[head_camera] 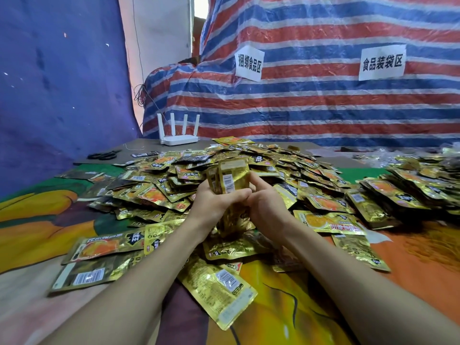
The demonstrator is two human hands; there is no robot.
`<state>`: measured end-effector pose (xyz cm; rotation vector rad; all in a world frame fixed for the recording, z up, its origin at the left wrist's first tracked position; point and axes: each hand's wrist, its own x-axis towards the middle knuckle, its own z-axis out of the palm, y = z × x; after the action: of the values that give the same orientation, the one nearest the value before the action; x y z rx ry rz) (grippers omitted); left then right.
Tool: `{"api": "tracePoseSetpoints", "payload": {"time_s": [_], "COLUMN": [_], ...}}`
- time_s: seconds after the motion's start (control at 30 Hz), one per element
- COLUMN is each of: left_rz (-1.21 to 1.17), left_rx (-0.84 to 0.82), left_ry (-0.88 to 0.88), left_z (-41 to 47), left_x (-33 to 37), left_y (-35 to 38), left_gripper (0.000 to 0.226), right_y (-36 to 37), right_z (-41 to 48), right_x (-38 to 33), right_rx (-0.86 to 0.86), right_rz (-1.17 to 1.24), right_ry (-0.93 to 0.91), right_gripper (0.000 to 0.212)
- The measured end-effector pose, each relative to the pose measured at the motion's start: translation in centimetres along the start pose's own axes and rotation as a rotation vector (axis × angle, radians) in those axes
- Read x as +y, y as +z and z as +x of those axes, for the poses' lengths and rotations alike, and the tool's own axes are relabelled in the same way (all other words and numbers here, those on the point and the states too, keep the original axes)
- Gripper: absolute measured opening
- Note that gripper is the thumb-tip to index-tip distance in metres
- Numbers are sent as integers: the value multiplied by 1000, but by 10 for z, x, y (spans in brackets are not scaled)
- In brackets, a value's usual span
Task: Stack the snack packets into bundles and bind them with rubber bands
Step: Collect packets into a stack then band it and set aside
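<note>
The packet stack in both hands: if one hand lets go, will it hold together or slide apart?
Likely slippery and apt to fan apart: the packet stack is glossy foil and looks unbound. Probably light: the left hand and right hand hold it upright.

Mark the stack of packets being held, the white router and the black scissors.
stack of packets (pixel 234 175): head view, on the gold face by the barcode.
white router (pixel 179 140): head view, on its flat body below the antennas.
black scissors (pixel 102 155): head view, on their middle, by the handles.
</note>
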<state>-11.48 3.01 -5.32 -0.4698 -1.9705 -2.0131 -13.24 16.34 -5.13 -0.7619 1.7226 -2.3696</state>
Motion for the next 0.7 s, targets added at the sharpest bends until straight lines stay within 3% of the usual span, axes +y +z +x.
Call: {"api": "tracePoseSetpoints", "payload": {"time_s": [0.13, 0.27, 0.43, 0.53, 0.63, 0.7], "left_rz": [7, -15, 5, 54, -50, -56], "left_rx": [3, 78, 69, 139, 209, 238], "left_ry": [-2, -11, 135, 194, 177, 193], "left_z": [0, 4, 5, 7, 9, 10], "left_x": [-3, -9, -11, -11, -8, -7], "left_y": [-1, 0, 5, 3, 0, 0], "left_gripper": [18, 40, 51, 54, 67, 75], "right_y": [-3, -5, -11, -23, -22, -14], "right_z": [-3, -6, -10, -16, -28, -31], "right_x": [-1, -7, -29, -54, -62, -57], "right_rx": [-110, -79, -41, -193, -417, -479], "right_rz": [-266, -650, -851, -1031, -1246, -1322], "right_ry": [-3, -68, 11, 131, 333, 425], "right_gripper": [76, 66, 56, 36, 51, 59]}}
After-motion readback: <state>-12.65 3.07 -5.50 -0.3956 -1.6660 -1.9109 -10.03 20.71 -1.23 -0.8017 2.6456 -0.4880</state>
